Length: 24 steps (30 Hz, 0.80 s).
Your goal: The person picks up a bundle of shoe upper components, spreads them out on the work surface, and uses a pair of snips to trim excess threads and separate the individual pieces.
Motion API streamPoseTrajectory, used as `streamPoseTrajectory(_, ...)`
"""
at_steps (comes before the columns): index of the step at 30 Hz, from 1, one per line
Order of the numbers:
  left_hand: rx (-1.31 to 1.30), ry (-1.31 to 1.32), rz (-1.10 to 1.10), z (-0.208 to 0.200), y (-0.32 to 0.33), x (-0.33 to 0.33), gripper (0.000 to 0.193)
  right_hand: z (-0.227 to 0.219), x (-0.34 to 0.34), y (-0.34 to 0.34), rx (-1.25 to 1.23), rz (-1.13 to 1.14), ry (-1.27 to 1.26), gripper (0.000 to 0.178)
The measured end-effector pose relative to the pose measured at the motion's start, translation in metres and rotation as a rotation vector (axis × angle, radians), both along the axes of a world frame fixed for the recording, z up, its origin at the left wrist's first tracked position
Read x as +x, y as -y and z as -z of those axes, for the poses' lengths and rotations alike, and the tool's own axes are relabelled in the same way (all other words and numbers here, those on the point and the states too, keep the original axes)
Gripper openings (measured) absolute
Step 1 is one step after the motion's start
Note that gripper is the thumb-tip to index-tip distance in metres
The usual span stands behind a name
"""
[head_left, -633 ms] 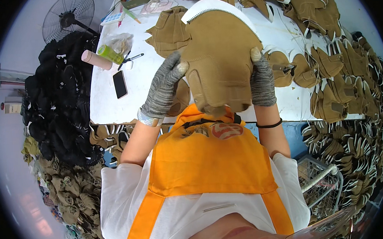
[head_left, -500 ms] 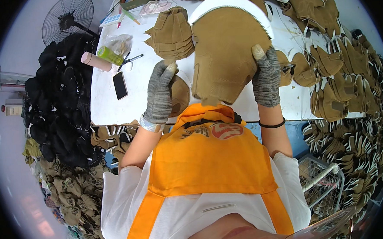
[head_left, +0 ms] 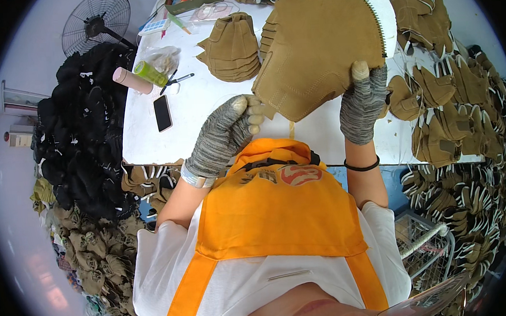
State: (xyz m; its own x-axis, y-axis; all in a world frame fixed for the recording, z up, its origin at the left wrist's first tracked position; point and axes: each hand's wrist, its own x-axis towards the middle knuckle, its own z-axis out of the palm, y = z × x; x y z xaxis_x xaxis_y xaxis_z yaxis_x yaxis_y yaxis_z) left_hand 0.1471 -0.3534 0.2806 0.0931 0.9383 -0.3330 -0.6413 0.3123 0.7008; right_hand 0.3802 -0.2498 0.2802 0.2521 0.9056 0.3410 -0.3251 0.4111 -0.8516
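since 0.5 s ago the tan suede panel (head_left: 321, 45) has risen and tilted, and the left hand (head_left: 223, 134) has slid to its lower left corner. right hand (head_left: 363, 100), gloved in grey knit, is closed on the panel's lower right edge, thumb on the front. left hand, gloved alike, is half curled, fingertips touching the corner; a firm pinch cannot be told. the panel is held up above the white table (head_left: 204, 103), its white stitched rim near the top edge. with only 1 sure grip it could swing or slip down, as i judge. its top is cut off, its back hidden. a stack of tan pieces (head_left: 233, 47) and a phone (head_left: 162, 112) lie on the table.
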Motion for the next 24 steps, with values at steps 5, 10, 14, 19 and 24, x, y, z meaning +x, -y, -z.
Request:
streamPoseTrajectory(5,-0.030,0.234,0.037,-0.011,0.001,0.004,0.043,0.005,0.001,0.004,0.051,0.061,0.084,0.044)
streamPoseTrajectory(10,-0.064,0.517,-0.106,-0.003,0.000,0.014,0.041,0.006,-0.010,0.010,0.080,0.121,0.306,0.042)
streamPoseTrajectory(14,0.032,0.377,0.046,0.008,-0.001,0.002,0.034,-0.002,-0.019,0.015,-0.018,0.018,0.238,0.045)
streamPoseTrajectory(19,0.217,-0.379,0.214,-0.029,-0.008,0.011,0.055,0.009,-0.013,0.005,-0.051,-0.017,0.705,0.051)
streamPoseTrajectory(24,0.671,-1.512,0.176,-0.008,-0.012,0.009,0.051,0.017,-0.008,0.005,-0.020,0.038,0.776,0.048)
